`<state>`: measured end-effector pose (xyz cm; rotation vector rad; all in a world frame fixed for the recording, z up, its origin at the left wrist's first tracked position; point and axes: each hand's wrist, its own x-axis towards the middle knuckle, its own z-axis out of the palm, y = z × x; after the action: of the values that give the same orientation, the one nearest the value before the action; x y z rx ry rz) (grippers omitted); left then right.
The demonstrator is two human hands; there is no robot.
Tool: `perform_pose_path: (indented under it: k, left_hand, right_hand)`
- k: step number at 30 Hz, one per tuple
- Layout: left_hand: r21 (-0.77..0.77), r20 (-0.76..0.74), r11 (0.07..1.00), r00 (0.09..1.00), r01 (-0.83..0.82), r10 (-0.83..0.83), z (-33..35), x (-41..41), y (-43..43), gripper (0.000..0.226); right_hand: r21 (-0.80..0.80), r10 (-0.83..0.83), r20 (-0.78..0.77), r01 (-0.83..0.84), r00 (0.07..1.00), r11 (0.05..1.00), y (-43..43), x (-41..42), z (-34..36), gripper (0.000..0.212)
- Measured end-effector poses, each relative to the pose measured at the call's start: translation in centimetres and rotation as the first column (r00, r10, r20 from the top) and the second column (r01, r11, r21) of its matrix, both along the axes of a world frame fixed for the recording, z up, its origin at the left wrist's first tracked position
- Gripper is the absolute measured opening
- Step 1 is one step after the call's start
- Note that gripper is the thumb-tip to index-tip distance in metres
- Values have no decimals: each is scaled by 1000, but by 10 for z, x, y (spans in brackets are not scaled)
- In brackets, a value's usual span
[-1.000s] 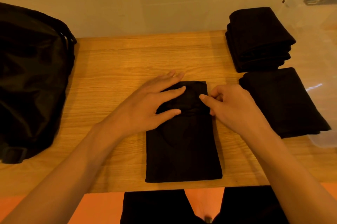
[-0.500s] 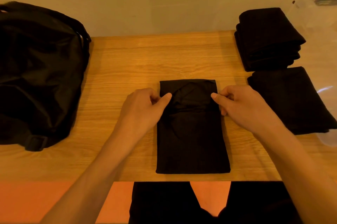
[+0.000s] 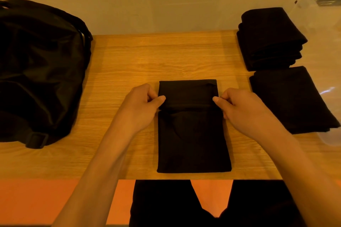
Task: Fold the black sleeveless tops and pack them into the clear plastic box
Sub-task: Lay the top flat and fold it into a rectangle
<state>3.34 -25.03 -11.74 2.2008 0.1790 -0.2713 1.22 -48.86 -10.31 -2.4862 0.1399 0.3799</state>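
Step in hand: the person makes the crosswise fold of the black top (image 3: 193, 134). It lies as a narrow strip in the middle of the table (image 3: 138, 60), with its near end just at the front edge.
Left hand: the left hand (image 3: 142, 105) pinches the left side of the strip between the thumb and curled fingers, at the line where the far part is turned over.
Right hand: the right hand (image 3: 245, 110) pinches the right side at the same level, in the same way.
How to do it well: I think both hands should travel together toward the near end, so that the fold line stays straight and the side edges lie one on the other. Afterwards a flat palm should press it.
Small fault: a little flap shows at the far right corner of the strip. It is better to smooth it before the fold closes.
Folded tops: a stack (image 3: 269, 38) sits far to the right, and a single folded top (image 3: 291, 99) lies just in front of it.
Clear plastic box (image 3: 330, 140): it is at the right edge, visible only as a pale shine and a rounded corner. I cannot tell if the folded pieces lie inside it.
Black bag (image 3: 40, 71): it stands at the left, well apart from the strip.
In the way: nothing lies between the hands and the near end. The right forearm passes near the single folded top and could push it.
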Motion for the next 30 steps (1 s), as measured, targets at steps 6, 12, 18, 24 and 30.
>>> perform_pose_path:
  k: [6, 12, 18, 24, 30]
  left_hand:
    - [-6, 75, 1000, 997, 25, -24, -8, -6, -1, 22]
    - [51, 95, 996, 992, 78, -82, -12, -6, 6, 23]
    - [128, 106, 986, 987, 107, -121, -6, -5, 5, 20]
    - [150, 104, 981, 985, 122, -138, -4, -5, 6, 21]
    - [174, 129, 984, 990, 39, -62, 5, -3, 4, 31]
  right_hand:
    - [-134, 26, 80, -16, 996, 991, 2, -2, -8, 32]
    - [-188, 27, 111, -6, 993, 982, 0, -3, -13, 32]
    - [-166, 57, 117, -37, 992, 985, -1, -2, -12, 29]
    - [-140, 42, 115, -26, 993, 990, -3, -1, -12, 26]
    - [-67, -47, 337, 74, 940, 995, -1, -1, -7, 28]
